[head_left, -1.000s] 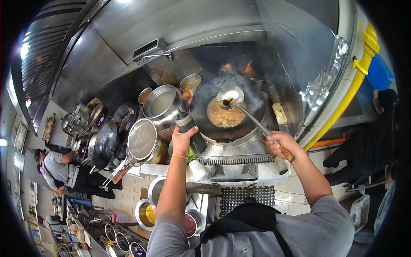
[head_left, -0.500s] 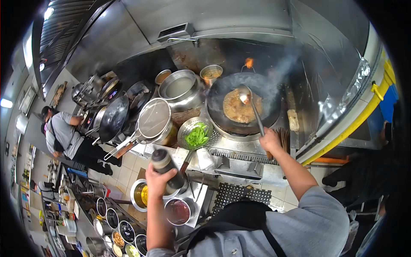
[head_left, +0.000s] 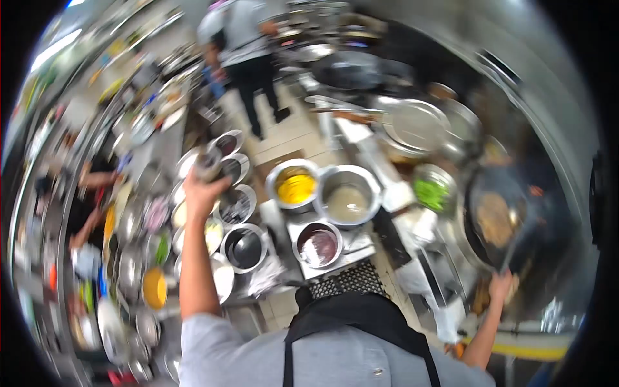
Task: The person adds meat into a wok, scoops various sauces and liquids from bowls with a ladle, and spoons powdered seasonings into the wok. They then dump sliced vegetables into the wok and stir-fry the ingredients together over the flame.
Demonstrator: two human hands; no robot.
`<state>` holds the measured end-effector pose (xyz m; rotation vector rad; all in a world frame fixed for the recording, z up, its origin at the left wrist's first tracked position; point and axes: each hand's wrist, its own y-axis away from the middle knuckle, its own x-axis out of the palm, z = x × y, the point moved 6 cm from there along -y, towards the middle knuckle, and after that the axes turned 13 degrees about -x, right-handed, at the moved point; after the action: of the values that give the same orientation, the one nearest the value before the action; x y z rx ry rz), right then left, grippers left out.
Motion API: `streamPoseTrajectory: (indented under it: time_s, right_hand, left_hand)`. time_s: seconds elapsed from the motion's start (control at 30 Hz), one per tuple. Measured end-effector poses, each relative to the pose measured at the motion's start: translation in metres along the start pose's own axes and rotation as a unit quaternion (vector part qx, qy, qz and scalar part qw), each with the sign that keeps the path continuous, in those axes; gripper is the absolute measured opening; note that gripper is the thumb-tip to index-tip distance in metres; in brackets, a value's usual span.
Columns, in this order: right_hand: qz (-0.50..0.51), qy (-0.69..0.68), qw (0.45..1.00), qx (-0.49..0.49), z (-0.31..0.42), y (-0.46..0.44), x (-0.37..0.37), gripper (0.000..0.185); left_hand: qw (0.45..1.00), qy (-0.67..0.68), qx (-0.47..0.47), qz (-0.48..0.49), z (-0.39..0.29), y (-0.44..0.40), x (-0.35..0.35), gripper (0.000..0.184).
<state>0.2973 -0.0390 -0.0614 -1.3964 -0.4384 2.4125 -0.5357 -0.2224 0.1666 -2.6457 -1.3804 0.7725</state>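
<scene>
My left hand is raised over the counter of bowls, its fingers around a dark bottle blurred by motion. Beneath and around it stand metal containers, one with dark liquid. Far to the right, my right hand is closed round the handle of a ladle. The ladle's head rests in a wok over a brown food mass. A perforated strainer with green vegetable pieces sits beside the wok.
Between the counter and stove stand a pot of yellow liquid, a pot of pale liquid and a pot of dark red liquid. A co-worker stands ahead in the aisle. A round mesh strainer lies at the stove.
My view has turned left, toward the counter of containers. My left hand has carried the bottle away from the stove to above those containers. My right hand still grips the ladle at the wok.
</scene>
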Motion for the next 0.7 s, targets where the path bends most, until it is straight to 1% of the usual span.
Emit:
streamPoseTrajectory:
  time_s: [0.03,0.07,0.1,0.13,0.2,0.27,0.3,0.33,0.4,0.43,0.47,0.53,0.57,0.6,0.63,0.67,0.7]
  right_hand:
    - [0.026,-0.157,0.978,0.136,-0.033,0.001,0.018,0.029]
    - [0.056,-0.201,0.963,0.169,0.0,0.009,0.01,0.016]
    - [0.013,-0.293,0.934,0.203,0.038,0.021,0.006,0.01]
    - [0.008,-0.303,0.936,0.179,0.034,0.029,0.011,0.013]
    - [-0.005,-0.289,0.944,0.158,0.117,0.048,-0.012,0.012]
    - [-0.058,-0.392,0.892,0.218,0.174,0.064,-0.027,0.012]
    - [-0.004,-0.435,0.875,0.211,0.186,0.07,-0.03,0.012]
    - [-0.007,-0.432,0.877,0.21,0.208,0.076,-0.039,0.012]
    - [-0.002,-0.5,0.844,0.197,0.27,0.085,-0.05,0.009]
    - [-0.002,-0.496,0.846,0.193,0.304,0.091,-0.056,0.009]
    - [0.0,-0.5,0.844,0.196,0.341,0.1,-0.06,0.012]
    - [0.005,-0.501,0.843,0.196,0.384,0.114,-0.06,0.015]
    - [0.03,-0.539,0.819,0.196,0.401,0.119,-0.056,0.022]
    - [0.056,-0.575,0.793,0.195,0.415,0.122,-0.052,0.03]
    - [0.081,-0.615,0.759,0.199,0.428,0.124,-0.047,0.043]
    - [0.112,-0.634,0.74,0.197,0.442,0.125,-0.042,0.044]
    - [0.13,-0.643,0.727,0.201,0.455,0.127,-0.035,0.045]
  left_hand:
    - [0.999,0.004,-0.007,-0.04,0.029,-0.024,-0.021,0.054]
    - [0.996,-0.024,-0.031,-0.077,0.042,-0.038,-0.041,0.054]
    - [0.994,-0.018,-0.029,-0.105,0.066,-0.058,-0.056,0.054]
    - [0.991,-0.021,-0.016,-0.134,0.095,-0.079,-0.067,0.056]
    - [0.982,-0.058,-0.004,-0.182,0.145,-0.11,-0.08,0.058]
    - [0.973,-0.043,-0.042,-0.225,0.17,-0.121,-0.079,0.057]
    - [0.969,-0.05,-0.04,-0.237,0.188,-0.132,-0.077,0.053]
    - [0.962,-0.085,-0.075,-0.25,0.2,-0.136,-0.075,0.051]
    - [0.961,-0.101,-0.088,-0.24,0.241,-0.154,-0.071,0.052]
    - [0.96,-0.103,-0.09,-0.246,0.269,-0.163,-0.066,0.053]
    - [0.963,-0.093,-0.115,-0.224,0.273,-0.164,-0.066,0.055]
    - [0.962,-0.077,-0.132,-0.227,0.299,-0.173,-0.063,0.059]
    - [0.962,-0.063,-0.171,-0.203,0.312,-0.177,-0.061,0.061]
    - [0.959,-0.078,-0.2,-0.185,0.323,-0.181,-0.059,0.062]
    - [0.954,-0.095,-0.232,-0.165,0.332,-0.183,-0.057,0.063]
    - [0.947,-0.112,-0.263,-0.146,0.34,-0.183,-0.056,0.064]
    - [0.945,-0.133,-0.273,-0.121,0.346,-0.182,-0.054,0.067]
